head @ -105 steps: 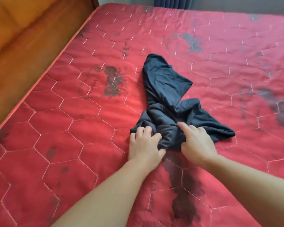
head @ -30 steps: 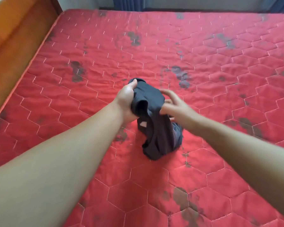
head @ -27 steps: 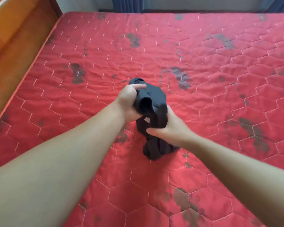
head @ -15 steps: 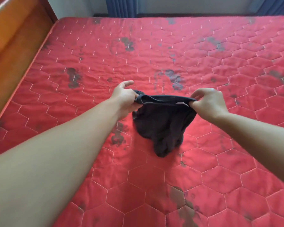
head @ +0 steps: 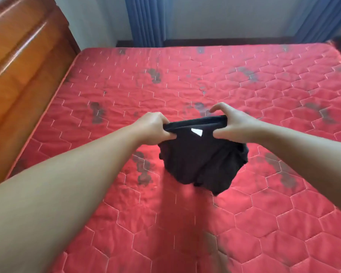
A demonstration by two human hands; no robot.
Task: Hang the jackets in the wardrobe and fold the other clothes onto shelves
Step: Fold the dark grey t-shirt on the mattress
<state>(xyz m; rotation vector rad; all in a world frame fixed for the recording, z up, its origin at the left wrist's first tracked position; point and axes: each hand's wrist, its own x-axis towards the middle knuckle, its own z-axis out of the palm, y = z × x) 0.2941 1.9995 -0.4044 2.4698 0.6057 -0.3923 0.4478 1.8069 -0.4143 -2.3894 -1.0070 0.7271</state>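
- Head view, only one available: both bare forearms reach forward over a red mattress quilted in a hexagon pattern, with dark blotches scattered over it.
- Dark garment is held up between the two hands, above the middle of the mattress. Top band is stretched roughly level from hand to hand; the rest hangs bunched below it. Cannot tell whether the lowest fold touches the mattress.
- Small white label shows just under the band, near its middle.
- Left hand: fingers curled over the left end of the band, thumb underneath, gripping the cloth.
- Right hand: thumb and lower fingers pinch the right end of the band; index finger is lifted clear above it, bent.
- Hands are apart, with the band spanning the gap between them.
- Wooden headboard, orange-brown and glossy, runs along the left edge of the mattress.
- Blue curtains hang against a pale wall beyond the far edge of the mattress; a second curtain panel hangs at upper right.
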